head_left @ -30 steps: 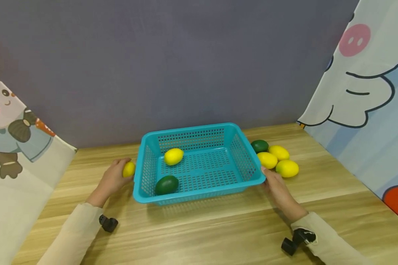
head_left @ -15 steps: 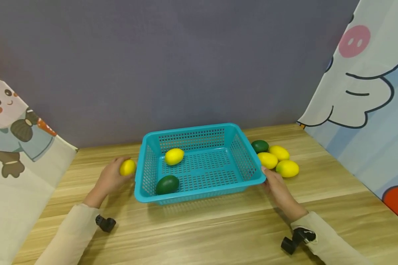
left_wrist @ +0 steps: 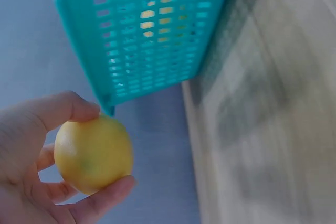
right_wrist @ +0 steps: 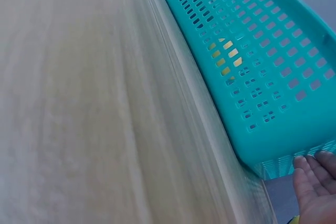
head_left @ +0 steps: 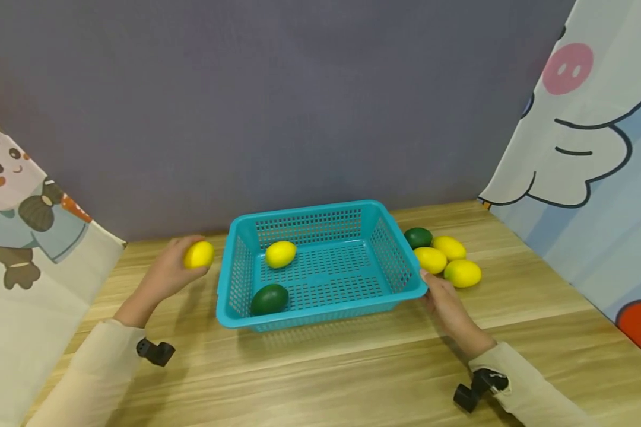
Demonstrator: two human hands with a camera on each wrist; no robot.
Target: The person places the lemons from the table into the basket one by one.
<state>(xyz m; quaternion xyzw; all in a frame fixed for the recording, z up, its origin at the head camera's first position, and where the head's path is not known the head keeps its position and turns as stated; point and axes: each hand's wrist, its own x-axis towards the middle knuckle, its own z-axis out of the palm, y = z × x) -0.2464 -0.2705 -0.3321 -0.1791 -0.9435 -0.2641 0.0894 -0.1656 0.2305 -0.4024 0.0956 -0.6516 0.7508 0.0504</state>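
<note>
A: Head view first. Where do we find the held lemon?

B: In the left hand, gripped between thumb and fingers. It lies left of the teal basket, outside the near-left rim and apart from it. We judge it raised above the worktop. The left hand is carrying it; the right hand, at the basket's right front corner, is well apart.

A: Left wrist view: can we fix its long axis?

B: Not firmly. The held lemon shows nearly round, so we judge it close to end-on. The perforated wall stands beyond it; the relation that counts, in our judgement, is fruit to rim.

A: Right wrist view?

B: We record fairly straight fingers touching the basket's wall from outside, with no grip evident.
</note>
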